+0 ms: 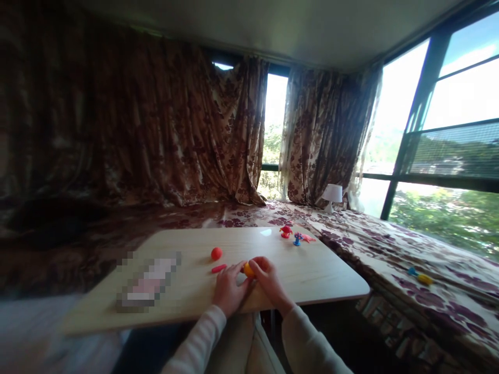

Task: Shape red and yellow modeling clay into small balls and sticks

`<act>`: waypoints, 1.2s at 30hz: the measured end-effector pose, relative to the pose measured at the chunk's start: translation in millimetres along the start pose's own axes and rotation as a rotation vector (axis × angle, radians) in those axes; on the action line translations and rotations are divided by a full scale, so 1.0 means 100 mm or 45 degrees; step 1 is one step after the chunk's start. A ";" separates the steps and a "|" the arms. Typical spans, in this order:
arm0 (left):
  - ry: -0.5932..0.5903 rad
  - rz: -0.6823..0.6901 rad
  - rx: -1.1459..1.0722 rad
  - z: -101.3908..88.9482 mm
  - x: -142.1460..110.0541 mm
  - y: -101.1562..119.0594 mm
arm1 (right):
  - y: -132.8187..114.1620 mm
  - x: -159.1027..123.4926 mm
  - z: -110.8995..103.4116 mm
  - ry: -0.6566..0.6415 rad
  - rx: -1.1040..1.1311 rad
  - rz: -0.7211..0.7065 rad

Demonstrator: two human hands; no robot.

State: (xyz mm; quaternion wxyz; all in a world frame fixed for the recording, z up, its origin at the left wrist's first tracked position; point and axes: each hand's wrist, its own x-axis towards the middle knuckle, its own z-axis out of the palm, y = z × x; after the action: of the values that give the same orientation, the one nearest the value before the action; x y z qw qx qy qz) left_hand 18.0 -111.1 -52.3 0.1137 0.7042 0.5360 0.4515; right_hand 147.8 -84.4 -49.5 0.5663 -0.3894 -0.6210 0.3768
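A small yellow-orange lump (248, 269), rounded and soft-looking, is pinched between my two hands just above the near side of the table. My left hand (229, 290) closes on it from the left, its thumb underneath. From the right, my right hand (270, 280) presses thumb and fingers on the same lump. The fingers cover part of it. Close by my left fingertips lies a short red stick (219, 268), and a red ball (216, 253) rests a little farther back.
On the pale table (319, 280), a red figure (286, 231), a blue figure (298, 239) and a pinkish-red piece (308, 238) stand at the far right. A blurred-out flat object (150, 280) lies at left. A white lamp (332, 194) and a yellow object (424, 279) sit on the flowered cover.
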 end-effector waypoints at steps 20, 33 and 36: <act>-0.050 -0.110 -0.236 -0.01 0.01 -0.13 | 0.09 -0.14 0.04 -0.043 0.069 -0.144; -0.015 -0.077 -0.124 0.02 -0.01 -0.16 | 0.02 -0.13 0.05 -0.120 0.039 -0.054; -0.016 -0.072 -0.140 0.03 -0.01 -0.17 | 0.03 -0.14 0.06 -0.107 0.060 -0.092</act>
State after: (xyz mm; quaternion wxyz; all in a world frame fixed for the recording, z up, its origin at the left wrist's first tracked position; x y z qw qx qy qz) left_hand 9.1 -104.1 -65.3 0.1683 0.6843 0.5293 0.4725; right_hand 143.0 -96.1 -58.7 0.5620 -0.3372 -0.6489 0.3865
